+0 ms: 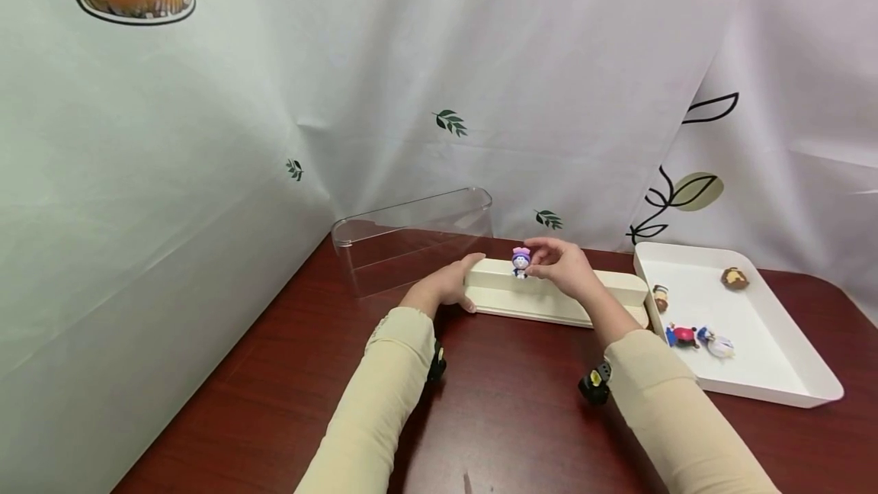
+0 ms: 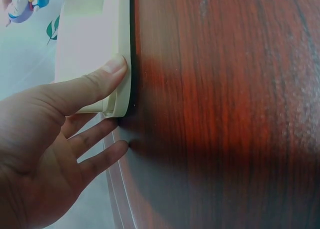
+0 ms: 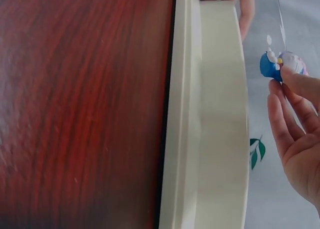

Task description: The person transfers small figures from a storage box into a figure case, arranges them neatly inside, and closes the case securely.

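Observation:
My right hand (image 1: 561,271) pinches a small toy figurine (image 1: 520,262) with a purple and pink head and a blue body between thumb and fingers. In the right wrist view the figurine (image 3: 278,65) is held up beyond the back edge of a long cream stepped stand (image 3: 220,109). The stand (image 1: 528,311) lies lengthwise on the table. At its left end, my left hand (image 1: 449,283) grips it. The left thumb (image 2: 102,81) presses the front edge, while the other fingers (image 2: 102,156) reach around the end.
A clear plastic cover (image 1: 411,250) stands behind on the left, near the cloth backdrop (image 1: 384,82). To the right, a white tray (image 1: 768,357) holds several more figurines, among them a red and blue one (image 1: 682,336) and a brown one (image 1: 735,278).

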The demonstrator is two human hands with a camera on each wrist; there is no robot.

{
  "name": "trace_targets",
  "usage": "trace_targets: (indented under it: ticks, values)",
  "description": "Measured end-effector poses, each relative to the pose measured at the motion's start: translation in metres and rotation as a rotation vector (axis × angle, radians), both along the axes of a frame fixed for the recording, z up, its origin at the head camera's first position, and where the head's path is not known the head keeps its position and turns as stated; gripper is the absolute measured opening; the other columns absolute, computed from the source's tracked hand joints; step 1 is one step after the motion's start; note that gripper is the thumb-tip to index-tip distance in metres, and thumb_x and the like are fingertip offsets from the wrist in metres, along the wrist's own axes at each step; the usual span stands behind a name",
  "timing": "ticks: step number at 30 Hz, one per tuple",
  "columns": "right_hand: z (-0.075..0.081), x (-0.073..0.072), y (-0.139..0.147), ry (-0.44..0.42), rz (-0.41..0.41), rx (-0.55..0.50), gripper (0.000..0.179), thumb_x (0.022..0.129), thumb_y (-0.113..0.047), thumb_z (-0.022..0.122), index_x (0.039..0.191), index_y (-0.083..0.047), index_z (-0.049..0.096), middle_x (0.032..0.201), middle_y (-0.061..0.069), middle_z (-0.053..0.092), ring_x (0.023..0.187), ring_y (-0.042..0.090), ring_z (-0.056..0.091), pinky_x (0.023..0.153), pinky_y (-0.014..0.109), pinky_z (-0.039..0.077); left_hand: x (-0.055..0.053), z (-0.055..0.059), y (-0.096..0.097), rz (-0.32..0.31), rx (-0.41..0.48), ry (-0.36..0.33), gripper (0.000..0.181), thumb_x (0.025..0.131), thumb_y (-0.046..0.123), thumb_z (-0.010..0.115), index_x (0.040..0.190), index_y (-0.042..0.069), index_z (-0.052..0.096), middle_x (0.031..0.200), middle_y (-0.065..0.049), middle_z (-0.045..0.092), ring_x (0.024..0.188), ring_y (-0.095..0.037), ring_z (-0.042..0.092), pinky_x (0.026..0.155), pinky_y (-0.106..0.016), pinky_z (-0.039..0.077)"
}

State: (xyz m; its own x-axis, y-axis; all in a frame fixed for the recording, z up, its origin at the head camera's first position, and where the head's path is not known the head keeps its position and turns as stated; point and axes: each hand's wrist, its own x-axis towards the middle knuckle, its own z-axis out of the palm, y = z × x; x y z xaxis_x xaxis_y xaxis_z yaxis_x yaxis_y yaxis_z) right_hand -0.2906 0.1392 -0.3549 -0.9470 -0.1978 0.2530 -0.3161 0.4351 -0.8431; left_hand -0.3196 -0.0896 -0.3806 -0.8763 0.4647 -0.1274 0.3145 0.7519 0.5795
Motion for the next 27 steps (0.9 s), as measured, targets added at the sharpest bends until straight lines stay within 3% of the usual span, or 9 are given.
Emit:
trace_targets:
  ticks: [9, 10, 12, 16, 17, 27]
  values:
    - [-0.012, 0.0, -0.011, -0.057, -0.116, -0.007, 0.026, 0.074, -0.003, 0.076, 0.096, 0.003, 0.064, 0.076, 0.004, 0.064, 0.068, 0.011, 0.056, 0.06, 0.022, 0.045, -0.001, 0.001, -0.001, -0.002, -0.003, -0.009, 0.101, 0.064, 0.005, 0.084, 0.145, 0.019, 0.025, 0.131, -0.013, 0.044, 0.114, -0.023, 0.044, 0.1, -0.034, 0.031]
    - [-0.014, 0.0, -0.013, -0.063, -0.13, -0.011, 0.024, 0.073, -0.004, 0.077, 0.094, 0.002, 0.065, 0.076, 0.003, 0.064, 0.068, 0.01, 0.056, 0.06, 0.022, 0.045, -0.007, -0.006, -0.003, -0.021, 0.008, 0.01, 0.104, 0.062, 0.007, 0.086, 0.145, 0.021, 0.025, 0.13, -0.013, 0.045, 0.112, -0.022, 0.044, 0.099, -0.033, 0.032]
    - [-0.017, 0.001, -0.016, -0.071, -0.147, -0.018, 0.022, 0.073, -0.004, 0.078, 0.09, 0.003, 0.066, 0.076, 0.004, 0.065, 0.067, 0.009, 0.057, 0.059, 0.021, 0.045, -0.007, -0.005, -0.004, -0.024, 0.006, 0.008, 0.104, 0.062, 0.008, 0.086, 0.145, 0.021, 0.025, 0.13, -0.012, 0.045, 0.112, -0.021, 0.045, 0.098, -0.032, 0.033]
    - [-0.022, 0.003, -0.024, -0.08, -0.171, -0.025, 0.02, 0.071, -0.004, 0.079, 0.087, 0.001, 0.067, 0.076, 0.005, 0.066, 0.067, 0.009, 0.059, 0.059, 0.021, 0.046, -0.007, -0.004, -0.004, -0.016, 0.012, -0.001, 0.104, 0.063, 0.008, 0.086, 0.146, 0.021, 0.024, 0.132, -0.012, 0.044, 0.112, -0.022, 0.045, 0.099, -0.033, 0.033]
    - [-0.023, 0.004, -0.025, -0.076, -0.172, -0.024, 0.02, 0.071, -0.004, 0.079, 0.087, 0.002, 0.068, 0.076, 0.005, 0.066, 0.067, 0.009, 0.059, 0.059, 0.021, 0.046, -0.001, 0.003, -0.002, 0.003, -0.001, -0.021, 0.101, 0.065, 0.006, 0.084, 0.146, 0.019, 0.024, 0.133, -0.013, 0.043, 0.114, -0.023, 0.044, 0.1, -0.035, 0.032]
    - [-0.031, 0.008, -0.041, -0.04, -0.23, 0.043, 0.015, 0.07, -0.011, 0.081, 0.079, -0.003, 0.073, 0.073, 0.003, 0.068, 0.067, 0.012, 0.054, 0.06, 0.025, 0.041, 0.001, 0.002, -0.001, -0.005, -0.025, 0.012, 0.102, 0.066, 0.007, 0.083, 0.146, 0.019, 0.022, 0.133, -0.014, 0.043, 0.113, -0.022, 0.043, 0.1, -0.035, 0.032]
